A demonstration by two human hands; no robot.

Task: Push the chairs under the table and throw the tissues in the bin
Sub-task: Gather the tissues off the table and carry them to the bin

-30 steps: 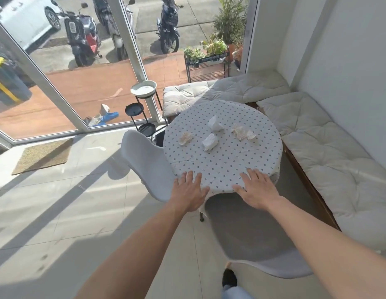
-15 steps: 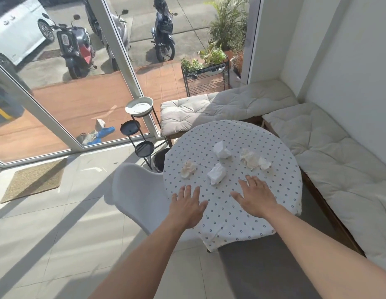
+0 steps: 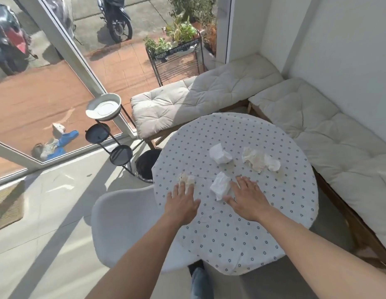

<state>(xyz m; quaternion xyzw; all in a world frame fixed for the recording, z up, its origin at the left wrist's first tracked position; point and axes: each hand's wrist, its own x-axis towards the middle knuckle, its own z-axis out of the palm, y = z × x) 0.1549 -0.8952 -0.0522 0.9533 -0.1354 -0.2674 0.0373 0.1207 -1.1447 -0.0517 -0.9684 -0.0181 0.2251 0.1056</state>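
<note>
Left hand: the left hand point(image 3: 181, 200) is hovering flat over the near-left part of the tabletop point(image 3: 241, 234), its grip released and fingers spread, the fingertips reaching onto a small crumpled tissue point(image 3: 186, 177).
Right hand: the right hand point(image 3: 246, 196) is lying palm down with its grip released too, fingers splayed, its index finger and thumb just touching the folded white tissue point(image 3: 220, 185) beside it.
Other tissues: a crumpled white tissue point(image 3: 220, 153) is sitting further out near the tabletop's middle, and a larger rumpled wad point(image 3: 260, 161) is lying just to its right, apart from both hands.
Tabletop: it is round, wearing a white cloth with small dark flowers, the cloth hanging over the near edge.
Chair: a white moulded chair point(image 3: 125, 221) is standing at the left of the tabletop, its seat partly tucked under the cloth.
Bin: a dark bin point(image 3: 147, 165) is standing on the floor past the tabletop's far-left edge, next to a black three-tier stand point(image 3: 111, 143).
Bench: cream cushions point(image 3: 317, 134) are running along the wall and the window corner behind the tabletop.
</note>
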